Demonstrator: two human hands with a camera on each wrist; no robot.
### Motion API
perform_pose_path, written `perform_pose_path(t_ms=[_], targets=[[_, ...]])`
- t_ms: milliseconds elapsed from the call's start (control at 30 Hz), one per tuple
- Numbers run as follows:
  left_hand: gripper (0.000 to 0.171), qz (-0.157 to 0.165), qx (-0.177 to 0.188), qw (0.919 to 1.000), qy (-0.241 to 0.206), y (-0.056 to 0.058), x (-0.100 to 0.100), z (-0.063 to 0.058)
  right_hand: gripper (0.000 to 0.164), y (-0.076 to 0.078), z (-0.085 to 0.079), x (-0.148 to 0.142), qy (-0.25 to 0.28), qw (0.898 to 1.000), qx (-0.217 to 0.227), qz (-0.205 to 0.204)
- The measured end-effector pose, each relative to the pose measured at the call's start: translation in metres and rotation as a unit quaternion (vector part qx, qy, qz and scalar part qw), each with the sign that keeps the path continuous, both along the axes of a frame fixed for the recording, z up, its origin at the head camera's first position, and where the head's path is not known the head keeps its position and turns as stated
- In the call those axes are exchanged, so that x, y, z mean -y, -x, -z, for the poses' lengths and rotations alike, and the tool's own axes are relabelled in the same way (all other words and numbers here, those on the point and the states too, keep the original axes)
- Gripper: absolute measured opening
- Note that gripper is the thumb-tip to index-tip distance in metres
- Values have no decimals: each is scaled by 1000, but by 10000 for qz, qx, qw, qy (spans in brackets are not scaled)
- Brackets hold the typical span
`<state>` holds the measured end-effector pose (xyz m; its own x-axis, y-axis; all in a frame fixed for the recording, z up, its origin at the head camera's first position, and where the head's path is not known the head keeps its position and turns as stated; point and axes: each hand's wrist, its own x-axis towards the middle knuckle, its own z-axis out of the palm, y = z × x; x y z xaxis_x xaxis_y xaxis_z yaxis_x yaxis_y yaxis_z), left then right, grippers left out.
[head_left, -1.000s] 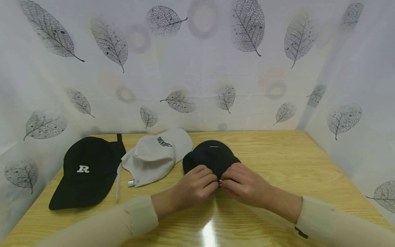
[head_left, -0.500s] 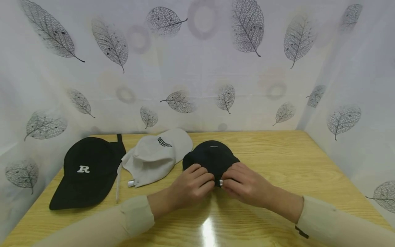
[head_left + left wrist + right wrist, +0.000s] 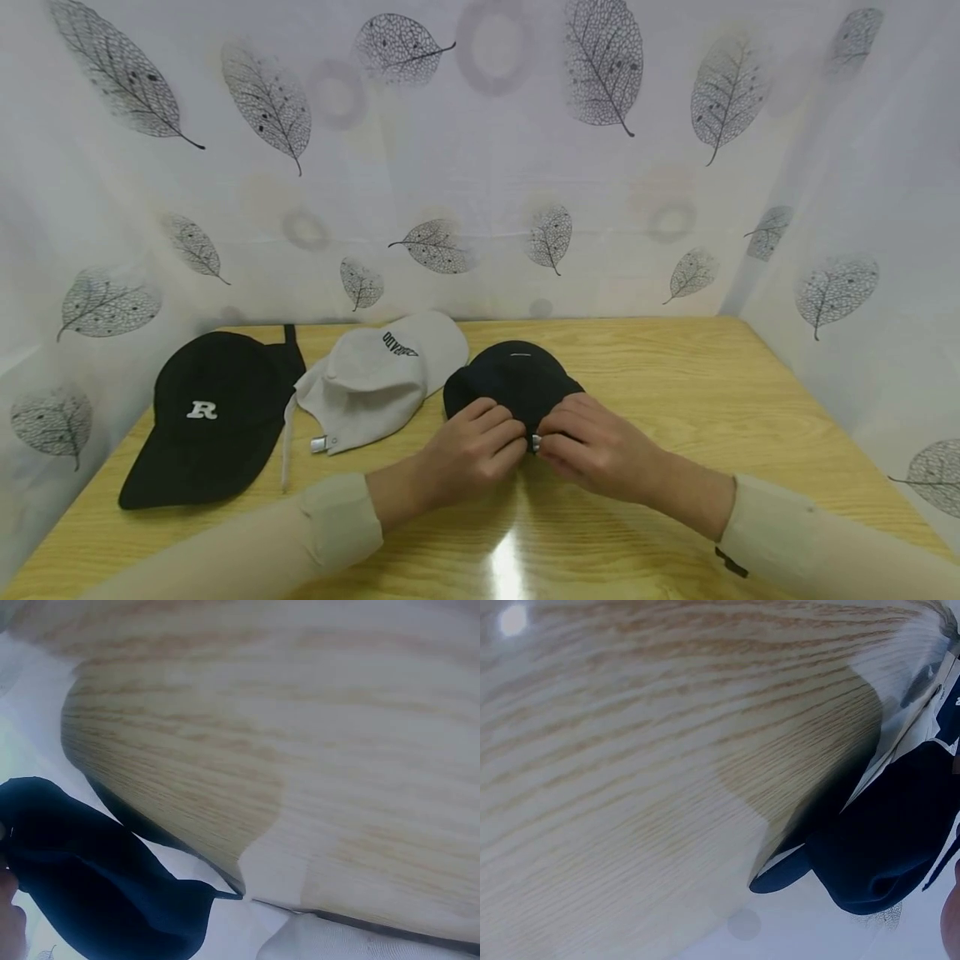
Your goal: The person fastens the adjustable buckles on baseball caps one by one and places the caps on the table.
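A dark navy baseball cap [image 3: 517, 375] lies on the table with its back strap turned toward me. My left hand [image 3: 476, 446] pinches the strap's left part, fingers curled, its fingertips close to a small silver buckle [image 3: 536, 442]. On the other side, my right hand [image 3: 600, 446] pinches the strap right at that buckle. The strap between the hands is mostly hidden by the fingers. The left wrist view has the dark cap [image 3: 105, 877] at lower left, with fingertips at the edge. In the right wrist view the cap [image 3: 892, 832] appears at right, beside a fingertip.
A light grey cap [image 3: 375, 367] with dark lettering and its own silver buckle lies just left of the navy one. Farther left is a black cap [image 3: 217, 400] with a white R. A leaf-patterned curtain [image 3: 495, 167] borders the wooden table [image 3: 690, 392] at the back and sides.
My left hand shifted slightly left, away from the buckle, then came back a little to the right. The right hand and the caps stay nearly in place.
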<state>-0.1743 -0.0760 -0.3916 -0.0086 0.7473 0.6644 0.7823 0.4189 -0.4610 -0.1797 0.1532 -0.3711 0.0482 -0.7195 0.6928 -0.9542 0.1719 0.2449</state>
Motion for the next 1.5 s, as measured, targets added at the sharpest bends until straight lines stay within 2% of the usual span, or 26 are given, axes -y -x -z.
perform_pose_path(t_ms=[233,467,833,967,1233,1500], targets=[[18,-10,-7,10000,-51,0,1,0,20,0,0,0,-20,10000,1,26],[15,77,-90,9998,-134,1,1,2,13,0,1,-1,-46,10000,-12,28],[24,264,-324,9989,-192,4,-1,6,15,0,1,-3,-78,9999,71,82],[22,273,-316,9990,-185,4,-2,5,16,-1,1,-2,-59,9999,57,70],[21,223,-72,9996,-166,2,-1,2,15,0,1,-2,-50,10000,-1,37],[14,266,-54,9994,-233,1,-4,1,12,-1,1,-2,-42,10000,-15,-3]])
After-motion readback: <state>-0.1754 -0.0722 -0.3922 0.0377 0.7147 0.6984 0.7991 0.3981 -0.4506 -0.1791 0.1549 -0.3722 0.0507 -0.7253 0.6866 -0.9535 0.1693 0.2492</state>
